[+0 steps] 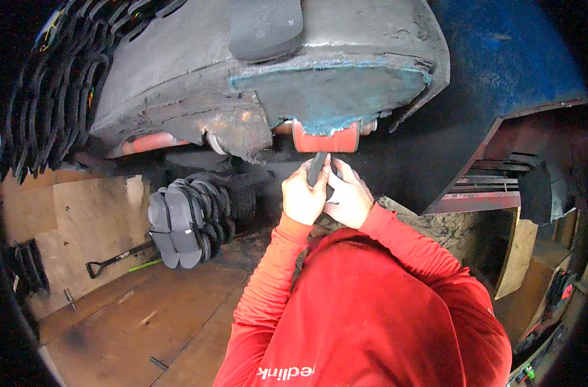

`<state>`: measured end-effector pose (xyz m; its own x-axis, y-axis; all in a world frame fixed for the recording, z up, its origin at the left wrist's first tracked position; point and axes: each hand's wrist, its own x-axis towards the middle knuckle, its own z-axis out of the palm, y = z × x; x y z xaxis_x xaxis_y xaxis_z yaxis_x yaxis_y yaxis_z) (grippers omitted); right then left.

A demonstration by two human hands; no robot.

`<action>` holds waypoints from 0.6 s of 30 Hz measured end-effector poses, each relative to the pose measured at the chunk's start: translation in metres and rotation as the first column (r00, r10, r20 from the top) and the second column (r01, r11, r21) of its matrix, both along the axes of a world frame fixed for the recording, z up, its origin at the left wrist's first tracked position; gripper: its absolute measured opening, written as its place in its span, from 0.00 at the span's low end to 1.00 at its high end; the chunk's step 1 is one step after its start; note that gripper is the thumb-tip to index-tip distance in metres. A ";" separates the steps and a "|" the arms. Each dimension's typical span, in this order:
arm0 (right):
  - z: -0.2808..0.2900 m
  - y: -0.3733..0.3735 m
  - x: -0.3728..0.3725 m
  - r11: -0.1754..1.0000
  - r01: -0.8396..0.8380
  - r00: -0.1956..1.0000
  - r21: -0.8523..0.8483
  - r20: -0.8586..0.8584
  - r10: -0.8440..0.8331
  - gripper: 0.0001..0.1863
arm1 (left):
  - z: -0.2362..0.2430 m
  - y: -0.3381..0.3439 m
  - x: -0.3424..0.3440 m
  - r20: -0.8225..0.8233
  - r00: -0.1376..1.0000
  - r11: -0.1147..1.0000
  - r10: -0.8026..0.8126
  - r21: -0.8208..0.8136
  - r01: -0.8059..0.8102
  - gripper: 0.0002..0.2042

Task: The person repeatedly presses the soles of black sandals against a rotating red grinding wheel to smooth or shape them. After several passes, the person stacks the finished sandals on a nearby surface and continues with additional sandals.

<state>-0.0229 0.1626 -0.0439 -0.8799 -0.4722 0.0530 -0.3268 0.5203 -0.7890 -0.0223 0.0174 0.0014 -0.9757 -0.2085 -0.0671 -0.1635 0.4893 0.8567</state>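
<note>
Both hands are together just below a red-orange sanding roller (326,139), which shows under the torn teal cloth edge of a dusty grey hood (365,90). My left hand (304,195) is closed around a dark grey sole (317,169), seen nearly edge-on as a narrow strip. My right hand (350,198) grips the same piece from the other side, fingers bent around it. Its upper end is at the roller's lower edge; whether they touch I cannot tell. The lower part is hidden behind my fingers.
A dark sole (266,31) lies on top of the hood. Stacked black soles (55,97) line the far left; another bunch of grey soles (178,222) is beneath the machine. A blue panel (500,58) rises at right. A shovel (117,259) lies at left.
</note>
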 end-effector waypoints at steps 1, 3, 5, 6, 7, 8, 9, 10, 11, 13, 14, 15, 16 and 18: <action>0.003 0.002 0.005 0.998 0.007 0.999 0.055 -0.038 -0.005 0.45 | 0.001 0.001 0.009 -0.046 0.999 0.999 0.000 0.034 0.002 0.16; 0.005 0.002 0.015 0.991 0.040 0.989 0.126 -0.147 -0.021 0.45 | 0.007 0.002 0.025 -0.086 0.996 0.995 0.027 0.093 -0.019 0.17; 0.004 -0.002 0.024 0.983 0.091 0.960 0.159 -0.275 -0.044 0.45 | 0.016 0.003 0.037 -0.084 0.994 0.989 0.063 0.137 -0.051 0.19; 0.004 -0.004 0.028 0.972 0.108 0.954 0.209 -0.298 -0.041 0.44 | 0.022 0.003 0.042 -0.093 0.994 0.987 0.064 0.153 -0.049 0.22; 0.003 -0.007 0.029 0.980 0.120 0.932 0.161 -0.358 -0.055 0.43 | 0.027 0.003 0.041 -0.116 0.993 0.998 0.038 0.062 -0.031 0.22; 0.003 -0.010 0.029 0.982 0.141 0.911 0.123 -0.405 -0.080 0.43 | 0.032 0.002 0.038 -0.137 0.991 1.000 0.006 -0.029 -0.010 0.23; 0.002 -0.013 0.027 0.984 0.157 0.876 0.081 -0.472 -0.101 0.42 | 0.035 0.002 0.034 -0.178 0.984 0.995 -0.010 -0.104 -0.009 0.24; 0.001 -0.013 0.025 0.991 0.135 0.890 0.006 -0.440 -0.118 0.39 | 0.035 0.003 0.025 -0.175 0.985 0.992 -0.004 -0.123 -0.018 0.22; 0.000 -0.015 0.022 0.986 0.147 0.943 0.076 -0.312 -0.117 0.38 | 0.033 0.003 0.017 -0.081 0.997 0.990 -0.007 -0.142 -0.004 0.22; -0.001 -0.015 0.015 0.981 0.170 0.975 0.093 -0.159 -0.154 0.38 | 0.026 0.002 -0.001 0.047 0.999 0.985 -0.025 -0.168 0.032 0.21; -0.002 -0.014 0.012 0.977 0.182 0.970 0.107 -0.185 -0.161 0.39 | 0.021 0.004 -0.005 0.056 0.998 0.983 0.003 -0.184 0.008 0.22; -0.002 -0.013 0.011 0.981 0.168 0.968 0.092 -0.203 -0.146 0.40 | 0.017 0.002 -0.005 0.049 0.999 0.980 0.005 -0.201 0.005 0.21; -0.004 -0.012 0.010 0.985 0.153 0.967 0.083 -0.216 -0.132 0.40 | 0.013 0.002 -0.005 0.009 1.000 0.981 -0.003 -0.195 0.005 0.21; -0.005 -0.010 0.012 0.988 0.146 0.954 0.056 -0.273 -0.126 0.40 | 0.008 0.000 0.003 0.060 0.998 0.982 0.008 -0.190 0.004 0.17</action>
<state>-0.0113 0.1525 -0.0494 -0.8942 -0.3610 0.2648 -0.4430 0.6284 -0.6394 -0.0198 0.0176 0.0095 -0.9707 -0.2249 -0.0852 -0.2133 0.6416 0.7368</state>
